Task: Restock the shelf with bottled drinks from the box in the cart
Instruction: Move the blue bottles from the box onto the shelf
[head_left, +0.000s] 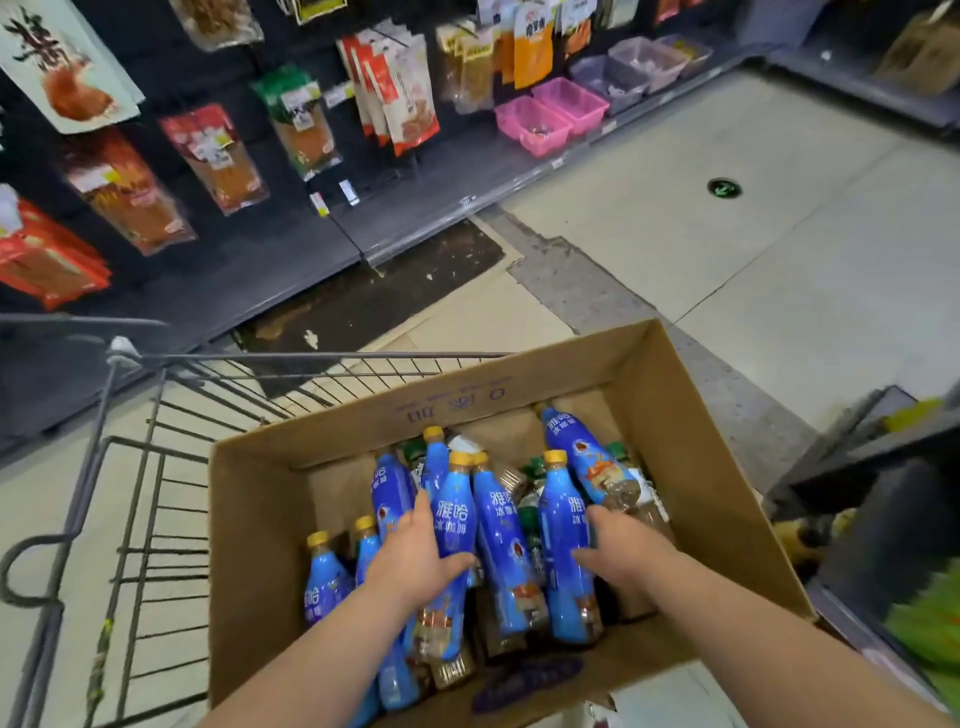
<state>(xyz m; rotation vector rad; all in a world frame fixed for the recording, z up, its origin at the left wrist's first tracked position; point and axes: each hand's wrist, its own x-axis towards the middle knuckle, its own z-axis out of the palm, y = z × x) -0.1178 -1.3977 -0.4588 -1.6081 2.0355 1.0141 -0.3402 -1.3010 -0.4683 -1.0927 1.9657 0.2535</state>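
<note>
An open cardboard box (260, 519) rests in a wire shopping cart (156, 467). Inside lie several blue-labelled bottled drinks with yellow caps, plus a few green-capped bottles (532, 499) between them. My left hand (415, 556) wraps around one blue bottle (452, 525) near the box's middle. My right hand (621, 545) grips another blue bottle (563, 545) to its right. One more blue bottle (582, 452) lies tilted against the box's far right corner.
A dark shelf unit (415, 218) with hanging snack packets (218, 156) runs along the left. Pink baskets (550, 114) sit on its low ledge further on. A dark shelf (857, 467) with green goods (930, 623) stands at the right. Tiled floor lies ahead.
</note>
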